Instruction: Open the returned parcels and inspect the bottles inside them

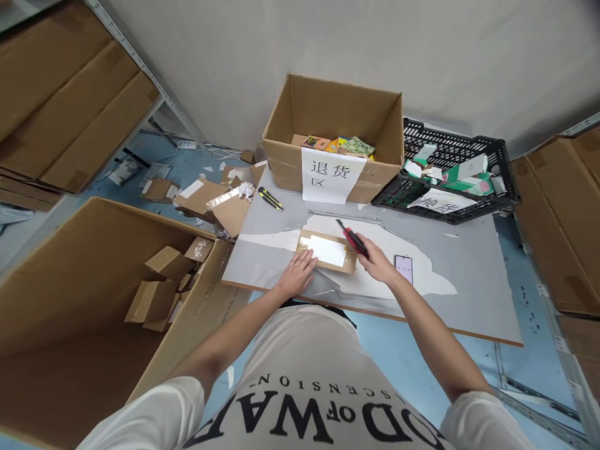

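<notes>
The right hand (377, 265) is clenched around a red knife (352, 239), gripping its rear end. The knife's long axis runs diagonally, its tip pointing up and left, away from the person, over the far right corner of a flat parcel (327, 251). Whether the blade touches the parcel cannot be told. The left hand (297, 275) lies open, palm down, fingers spread, pressing on the parcel's near left corner; it grasps nothing.

There is one parcel, a flat brown cardboard piece with a shiny white face. It lies on the table (469, 281), a grey board with white torn patches, near the front edge and just ahead of the person. Its long axis runs left to right, slightly tilted.

Just right of the right hand lies one phone (404, 269), screen up, apart from the parcel. A second knife, yellow and black (270, 199), lies at the table's far left, well apart from the hands, pointing diagonally too. That makes two knives in all.

At the table's far edge stand one open box (300, 162) with a white paper sign, holding colourful packs, and beside it on the right one black crate (497, 181) with white and green packs and its own sign.

Left of the table stands one big carton (70, 350), open, with several small folded boxes inside. Cardboard scraps (206, 197) litter the blue floor behind it.
</notes>
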A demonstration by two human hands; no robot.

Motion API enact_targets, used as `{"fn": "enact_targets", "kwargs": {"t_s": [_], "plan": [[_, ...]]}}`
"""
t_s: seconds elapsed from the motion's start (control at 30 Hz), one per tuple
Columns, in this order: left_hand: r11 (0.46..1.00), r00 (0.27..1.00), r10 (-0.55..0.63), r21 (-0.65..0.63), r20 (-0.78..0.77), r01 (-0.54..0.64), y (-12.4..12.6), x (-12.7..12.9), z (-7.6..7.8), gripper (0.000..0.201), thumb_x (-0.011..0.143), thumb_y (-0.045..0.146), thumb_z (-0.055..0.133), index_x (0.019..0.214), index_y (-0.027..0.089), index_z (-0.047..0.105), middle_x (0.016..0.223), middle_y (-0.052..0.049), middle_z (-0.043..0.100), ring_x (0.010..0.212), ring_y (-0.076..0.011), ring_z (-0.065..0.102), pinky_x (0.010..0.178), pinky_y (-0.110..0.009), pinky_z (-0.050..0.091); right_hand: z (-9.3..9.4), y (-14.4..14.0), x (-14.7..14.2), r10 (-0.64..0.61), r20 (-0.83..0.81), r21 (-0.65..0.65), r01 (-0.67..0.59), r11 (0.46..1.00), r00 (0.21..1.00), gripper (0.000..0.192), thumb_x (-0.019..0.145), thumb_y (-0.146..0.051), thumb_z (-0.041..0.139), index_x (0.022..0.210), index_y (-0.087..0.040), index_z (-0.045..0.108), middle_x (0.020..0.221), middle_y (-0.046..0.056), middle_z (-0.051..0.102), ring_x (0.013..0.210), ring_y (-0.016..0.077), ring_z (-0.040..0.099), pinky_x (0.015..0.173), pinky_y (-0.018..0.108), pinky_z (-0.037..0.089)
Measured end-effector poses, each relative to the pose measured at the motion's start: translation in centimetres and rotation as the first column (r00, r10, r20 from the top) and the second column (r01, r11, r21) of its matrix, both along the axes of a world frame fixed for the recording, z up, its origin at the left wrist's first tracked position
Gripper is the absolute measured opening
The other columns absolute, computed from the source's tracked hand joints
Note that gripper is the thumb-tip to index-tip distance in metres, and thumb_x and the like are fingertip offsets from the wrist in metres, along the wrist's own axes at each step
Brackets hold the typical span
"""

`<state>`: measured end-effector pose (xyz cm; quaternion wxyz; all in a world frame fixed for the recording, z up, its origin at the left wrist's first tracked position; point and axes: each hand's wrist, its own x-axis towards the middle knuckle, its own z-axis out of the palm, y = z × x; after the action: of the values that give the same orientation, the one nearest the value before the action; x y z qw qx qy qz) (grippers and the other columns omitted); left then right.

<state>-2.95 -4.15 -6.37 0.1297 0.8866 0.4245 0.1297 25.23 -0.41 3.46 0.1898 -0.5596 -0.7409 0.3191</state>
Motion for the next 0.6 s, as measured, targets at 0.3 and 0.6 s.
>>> {"fn": "enact_targets", "kwargs": {"t_s": [0.3,0.6], "plan": [[1.000,0.999,0.014,-0.002,0.041,-0.014,0.4,0.0,-0.5,0.059,0.086,0.020,0.048,0.143,0.018,0.035,0.151,-0.014,0.031,0.142,-0.0273,0.022,0.113,-0.048,0.024,0.2,3.0,-5.9,0.520,0.266,-0.080,-0.519,0.851,0.812,0.059,0.088,-0.014,0.044,0.145,-0.025,0.031,0.127,0.011,0.058,0.113,0.0217,0.058,0.092,0.036,0.047],[1.000,0.997,0.011,-0.010,0.075,-0.011,0.5,-0.1,-1.0,0.059,0.085,0.019,0.048,0.143,0.018,0.035,0.151,-0.014,0.030,0.142,-0.0273,0.021,0.113,-0.049,0.025,0.2,4.1,-6.4,0.547,0.396,-0.119,-0.549,0.827,0.738,0.065,0.085,-0.008,0.045,0.145,-0.029,0.031,0.128,0.006,0.058,0.109,0.0207,0.060,0.085,0.030,0.048]]}}
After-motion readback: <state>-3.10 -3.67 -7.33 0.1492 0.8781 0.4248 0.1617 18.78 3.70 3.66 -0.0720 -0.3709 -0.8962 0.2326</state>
